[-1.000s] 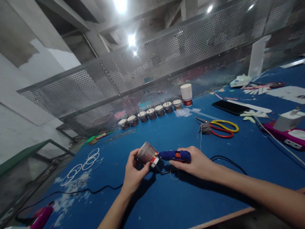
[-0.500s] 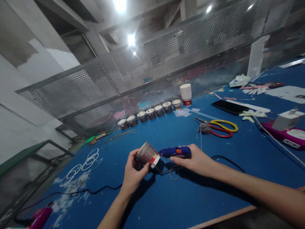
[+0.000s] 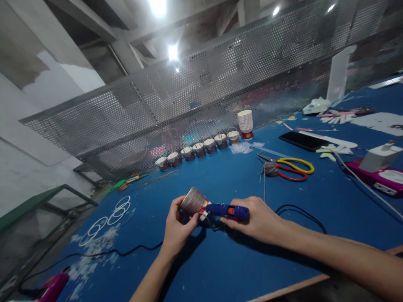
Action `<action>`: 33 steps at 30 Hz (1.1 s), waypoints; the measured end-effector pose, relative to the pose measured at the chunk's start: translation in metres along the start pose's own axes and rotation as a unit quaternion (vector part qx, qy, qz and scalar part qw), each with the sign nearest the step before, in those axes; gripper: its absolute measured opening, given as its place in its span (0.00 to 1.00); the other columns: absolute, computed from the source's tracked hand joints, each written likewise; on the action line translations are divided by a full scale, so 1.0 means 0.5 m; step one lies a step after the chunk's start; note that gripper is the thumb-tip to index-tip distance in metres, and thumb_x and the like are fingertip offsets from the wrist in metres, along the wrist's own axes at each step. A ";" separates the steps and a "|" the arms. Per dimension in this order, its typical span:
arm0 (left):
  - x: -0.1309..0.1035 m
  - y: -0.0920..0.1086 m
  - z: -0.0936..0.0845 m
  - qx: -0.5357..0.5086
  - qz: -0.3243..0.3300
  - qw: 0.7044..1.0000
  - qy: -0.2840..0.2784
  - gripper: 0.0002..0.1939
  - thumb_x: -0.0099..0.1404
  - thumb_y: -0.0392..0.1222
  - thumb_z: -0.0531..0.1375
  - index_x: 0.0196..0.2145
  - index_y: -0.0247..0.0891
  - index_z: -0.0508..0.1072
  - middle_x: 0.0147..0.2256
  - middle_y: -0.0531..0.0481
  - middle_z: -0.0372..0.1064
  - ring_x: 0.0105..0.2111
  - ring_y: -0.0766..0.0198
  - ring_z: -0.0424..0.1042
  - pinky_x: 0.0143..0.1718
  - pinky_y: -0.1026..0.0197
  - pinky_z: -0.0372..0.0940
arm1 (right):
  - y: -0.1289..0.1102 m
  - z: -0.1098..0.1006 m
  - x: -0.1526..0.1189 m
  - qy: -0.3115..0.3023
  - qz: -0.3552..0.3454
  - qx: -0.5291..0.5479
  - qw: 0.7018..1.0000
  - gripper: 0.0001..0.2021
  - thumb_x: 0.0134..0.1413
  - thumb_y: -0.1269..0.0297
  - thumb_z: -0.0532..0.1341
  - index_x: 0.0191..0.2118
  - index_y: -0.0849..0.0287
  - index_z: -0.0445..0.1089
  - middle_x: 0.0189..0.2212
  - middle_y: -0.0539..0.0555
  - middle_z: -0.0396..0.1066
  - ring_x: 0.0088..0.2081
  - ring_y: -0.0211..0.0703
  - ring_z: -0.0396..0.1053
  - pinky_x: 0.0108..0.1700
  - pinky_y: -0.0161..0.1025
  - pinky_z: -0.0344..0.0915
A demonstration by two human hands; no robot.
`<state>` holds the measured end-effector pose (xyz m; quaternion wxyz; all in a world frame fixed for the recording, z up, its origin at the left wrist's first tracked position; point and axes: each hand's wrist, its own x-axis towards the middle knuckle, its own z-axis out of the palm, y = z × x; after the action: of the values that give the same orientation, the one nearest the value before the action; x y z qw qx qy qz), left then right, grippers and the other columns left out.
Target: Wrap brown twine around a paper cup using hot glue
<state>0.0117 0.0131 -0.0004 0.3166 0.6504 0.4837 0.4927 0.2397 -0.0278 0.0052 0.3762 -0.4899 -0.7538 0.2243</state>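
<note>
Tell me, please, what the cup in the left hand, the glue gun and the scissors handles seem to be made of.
Cup: probably paper, judging by its printed lower part, wrapped in matte greyish cord whose fine turns show; fibre unclear.
Glue gun: likely hard plastic, from its moulded-looking blue body.
Scissors handles: probably smooth plastic, given their even, bright red and yellow.
</note>
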 end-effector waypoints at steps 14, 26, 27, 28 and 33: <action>0.002 0.000 -0.013 -0.043 -0.012 0.999 -0.006 0.23 0.46 0.39 0.68 0.41 0.39 0.68 0.35 0.52 0.67 0.34 0.64 0.68 0.35 0.63 0.66 | -0.001 -0.044 0.027 -0.075 0.106 0.271 0.954 0.13 0.51 0.57 0.60 0.32 0.63 0.76 0.22 0.48 0.67 0.24 0.36 0.57 0.29 0.34 0.56; 0.003 -0.010 -0.017 -0.107 -0.044 0.993 -0.016 0.25 0.45 0.43 0.69 0.41 0.40 0.67 0.34 0.54 0.67 0.31 0.65 0.68 0.33 0.65 0.66 | 0.007 -0.044 0.030 -0.081 0.112 0.261 0.955 0.13 0.52 0.56 0.60 0.29 0.62 0.71 0.18 0.44 0.54 0.22 0.32 0.48 0.25 0.32 0.49; 0.003 -0.011 -0.018 -0.106 -0.049 0.993 -0.013 0.26 0.45 0.43 0.69 0.42 0.41 0.66 0.34 0.54 0.67 0.31 0.66 0.68 0.32 0.65 0.65 | 0.009 -0.045 0.031 -0.078 0.120 0.257 0.956 0.13 0.51 0.56 0.60 0.26 0.61 0.69 0.16 0.43 0.52 0.21 0.31 0.47 0.24 0.32 0.47; 0.003 -0.011 -0.020 -0.105 -0.051 0.993 -0.009 0.27 0.45 0.44 0.69 0.42 0.41 0.66 0.34 0.54 0.67 0.30 0.66 0.68 0.31 0.65 0.65 | 0.012 -0.047 0.033 -0.076 0.131 0.254 0.955 0.14 0.51 0.56 0.61 0.23 0.60 0.67 0.15 0.43 0.50 0.19 0.31 0.46 0.22 0.32 0.46; 0.005 -0.009 -0.018 -0.096 -0.049 0.994 -0.001 0.26 0.46 0.44 0.68 0.43 0.40 0.65 0.34 0.53 0.66 0.28 0.67 0.67 0.30 0.66 0.65 | 0.044 -0.049 0.055 -0.062 0.185 0.261 0.946 0.21 0.53 0.49 0.58 0.18 0.58 0.59 0.14 0.47 0.60 0.14 0.30 0.50 0.18 0.33 0.45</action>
<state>0.0017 0.0165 -0.0006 0.4020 0.5931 0.4652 0.5198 0.2648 0.0056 0.0142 0.3954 -0.4908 -0.5868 0.5083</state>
